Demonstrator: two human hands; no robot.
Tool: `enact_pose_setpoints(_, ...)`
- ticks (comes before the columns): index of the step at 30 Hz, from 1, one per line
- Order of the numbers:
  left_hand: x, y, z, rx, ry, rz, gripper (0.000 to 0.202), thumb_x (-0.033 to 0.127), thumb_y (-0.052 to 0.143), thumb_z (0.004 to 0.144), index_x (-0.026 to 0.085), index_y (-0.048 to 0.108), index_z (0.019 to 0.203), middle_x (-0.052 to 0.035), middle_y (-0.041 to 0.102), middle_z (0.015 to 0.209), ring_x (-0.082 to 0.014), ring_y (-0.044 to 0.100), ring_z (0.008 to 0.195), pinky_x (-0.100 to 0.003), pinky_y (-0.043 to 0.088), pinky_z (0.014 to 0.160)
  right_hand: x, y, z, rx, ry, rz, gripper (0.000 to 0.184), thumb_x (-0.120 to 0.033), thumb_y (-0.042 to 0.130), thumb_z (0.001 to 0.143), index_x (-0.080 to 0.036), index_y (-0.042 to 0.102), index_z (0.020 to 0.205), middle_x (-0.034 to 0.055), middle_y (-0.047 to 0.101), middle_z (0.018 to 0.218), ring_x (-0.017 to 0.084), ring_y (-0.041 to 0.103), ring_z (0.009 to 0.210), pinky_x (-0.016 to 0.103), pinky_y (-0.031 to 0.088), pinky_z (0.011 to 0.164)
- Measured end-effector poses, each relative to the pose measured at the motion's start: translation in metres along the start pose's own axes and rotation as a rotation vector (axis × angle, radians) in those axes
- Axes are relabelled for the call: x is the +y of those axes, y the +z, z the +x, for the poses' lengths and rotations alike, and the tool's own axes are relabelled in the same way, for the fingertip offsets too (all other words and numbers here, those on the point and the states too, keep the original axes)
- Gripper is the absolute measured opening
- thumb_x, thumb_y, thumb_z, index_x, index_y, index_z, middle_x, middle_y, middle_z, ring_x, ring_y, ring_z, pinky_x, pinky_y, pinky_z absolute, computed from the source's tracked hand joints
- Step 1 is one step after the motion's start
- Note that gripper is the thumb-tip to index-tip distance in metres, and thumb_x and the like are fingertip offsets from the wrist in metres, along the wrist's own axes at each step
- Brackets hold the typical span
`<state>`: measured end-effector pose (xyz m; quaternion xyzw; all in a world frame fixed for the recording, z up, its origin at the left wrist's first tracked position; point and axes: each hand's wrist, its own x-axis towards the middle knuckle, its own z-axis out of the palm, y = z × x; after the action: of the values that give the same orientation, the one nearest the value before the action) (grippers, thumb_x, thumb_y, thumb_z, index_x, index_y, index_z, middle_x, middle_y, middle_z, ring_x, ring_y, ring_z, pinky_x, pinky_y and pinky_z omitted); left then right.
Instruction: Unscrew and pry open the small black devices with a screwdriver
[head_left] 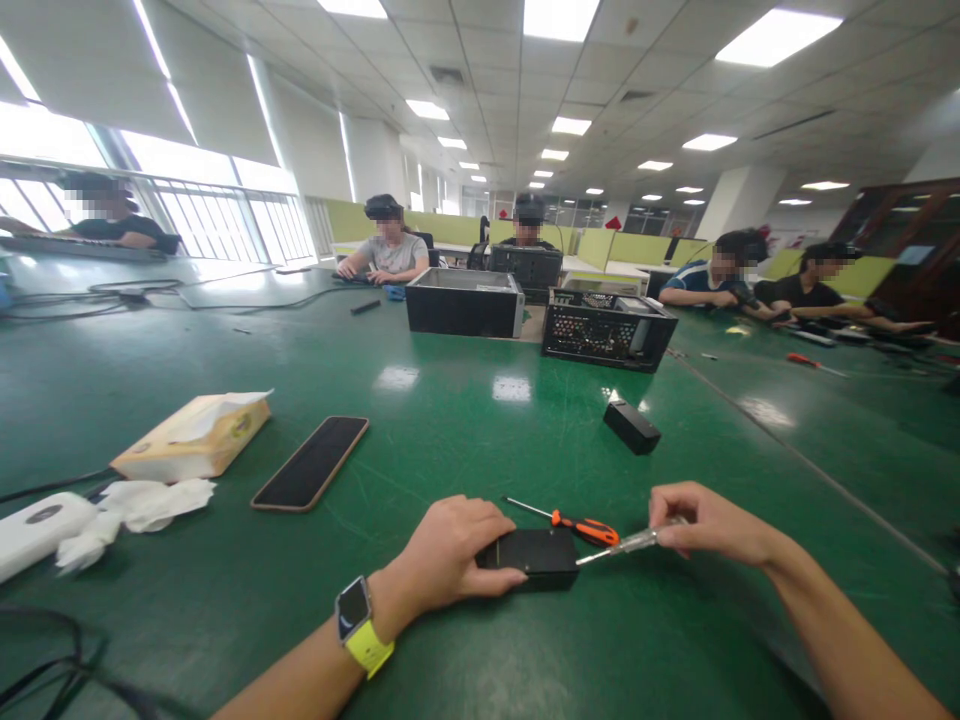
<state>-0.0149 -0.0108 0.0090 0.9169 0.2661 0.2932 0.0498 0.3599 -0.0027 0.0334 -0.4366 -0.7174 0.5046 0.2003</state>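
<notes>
My left hand [457,550], with a watch on a yellow strap [367,640] at its wrist, grips a small black box [541,556] lying on the green table. Between the fingers and thumb of my right hand [697,525] is a screwdriver with a clear handle [641,541]. Its tip points left and meets or nearly meets the right end of the box; whether it touches a screw is too small to tell. Just behind the box lies an orange and black screwdriver [589,527], its shaft toward the left. Another black box [631,427] rests farther back on the right.
A phone [311,465] and a tissue pack [195,440] lie on the left, near crumpled tissues [150,505] and a white device [45,530]. Black cables [60,660] run along the left edge. Two computer cases [461,312] stand farther back. Several people sit around the table.
</notes>
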Motion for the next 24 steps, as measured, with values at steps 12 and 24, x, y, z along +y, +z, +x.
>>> enact_pose_setpoints(12,-0.001,0.001,0.000,-0.014,-0.002,0.011,0.044,0.057,0.054,0.091,0.015,0.069,0.097,-0.0071,0.073,0.086,-0.0215,0.069,0.076,-0.030,0.047,0.066,0.000,0.004,0.004,-0.005,-0.002,0.014,0.035,-0.049,0.074,0.076,-0.015,0.062,0.076,0.0005,0.060,0.070,0.013,0.054,0.059,0.025,0.043,0.054)
enact_pose_setpoints(24,-0.003,0.003,-0.001,0.004,-0.029,-0.004,0.043,0.056,0.059,0.086,0.016,0.068,0.096,-0.0060,0.072,0.082,-0.0219,0.068,0.074,-0.030,0.047,0.065,-0.013,0.052,0.020,-0.086,0.031,-0.030,0.031,-0.041,0.077,0.076,-0.015,0.061,0.076,-0.0035,0.055,0.063,0.010,0.047,0.055,0.021,0.036,0.052)
